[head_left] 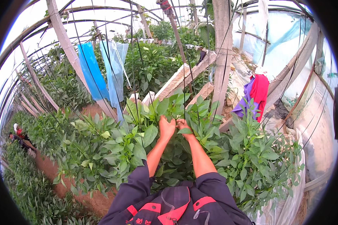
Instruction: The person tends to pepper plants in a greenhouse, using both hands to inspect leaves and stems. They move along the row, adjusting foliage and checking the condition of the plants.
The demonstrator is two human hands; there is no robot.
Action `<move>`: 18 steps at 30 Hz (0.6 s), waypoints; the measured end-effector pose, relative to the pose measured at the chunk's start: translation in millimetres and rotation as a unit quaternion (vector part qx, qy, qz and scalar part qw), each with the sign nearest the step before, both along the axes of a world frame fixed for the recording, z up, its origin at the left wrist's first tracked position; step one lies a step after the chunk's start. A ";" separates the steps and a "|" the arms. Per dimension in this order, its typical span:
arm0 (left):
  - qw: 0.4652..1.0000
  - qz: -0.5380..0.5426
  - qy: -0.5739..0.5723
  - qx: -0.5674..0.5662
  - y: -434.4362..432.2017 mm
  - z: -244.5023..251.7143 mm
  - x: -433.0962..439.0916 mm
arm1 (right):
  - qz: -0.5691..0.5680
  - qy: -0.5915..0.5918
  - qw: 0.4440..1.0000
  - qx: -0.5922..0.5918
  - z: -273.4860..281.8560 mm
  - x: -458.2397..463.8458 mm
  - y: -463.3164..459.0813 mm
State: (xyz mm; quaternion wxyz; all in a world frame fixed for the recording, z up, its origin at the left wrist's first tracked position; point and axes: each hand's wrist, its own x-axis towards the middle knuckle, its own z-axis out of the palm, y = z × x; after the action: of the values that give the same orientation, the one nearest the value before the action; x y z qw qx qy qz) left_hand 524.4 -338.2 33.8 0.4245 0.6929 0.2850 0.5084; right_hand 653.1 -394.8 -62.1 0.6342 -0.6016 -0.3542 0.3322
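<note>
Both hands reach into the leafy top of a pepper plant (150,134) in front of me. My left hand (167,127) is among the upper leaves, its fingers bent close to a stem. Just to its right, my right hand (184,128) has curled fingers at the same foliage, partly behind a leaf. A small gap lies between the hands. Leaves hide the fingertips, so what they pinch cannot be told. Dark thin strings (184,104) hang down around the hands and the plant.
Concrete posts (222,56) and slanted concrete beams (173,81) stand ahead. Blue plastic strips (93,70) hang at the left. Purple and red cloths (259,90) hang at the right. A reddish soil path (49,168) runs left, with people (21,136) far along it.
</note>
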 end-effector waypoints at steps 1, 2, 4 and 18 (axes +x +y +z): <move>0.994 -0.025 -0.100 0.029 3.6 -4.5 -1.0 | 0.007 0.010 1.000 0.006 -5.0 0.6 -0.7; 0.998 -0.027 0.059 0.005 12.9 -5.1 -6.2 | 0.017 0.033 0.999 0.020 -10.8 1.1 0.5; 0.977 -0.051 0.207 -0.007 18.8 -4.8 -9.0 | 0.036 0.076 0.995 0.049 -22.3 0.6 6.7; 0.960 -0.196 0.195 -0.031 8.1 33.4 -14.5 | 0.042 -0.034 0.998 0.040 2.1 -6.5 -6.9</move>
State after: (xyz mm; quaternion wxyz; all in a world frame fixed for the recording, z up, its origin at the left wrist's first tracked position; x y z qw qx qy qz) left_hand 509.8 -330.2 67.2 0.4731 0.8076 0.2365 0.2610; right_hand 646.6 -401.6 -60.1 0.6304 -0.5716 -0.4138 0.3234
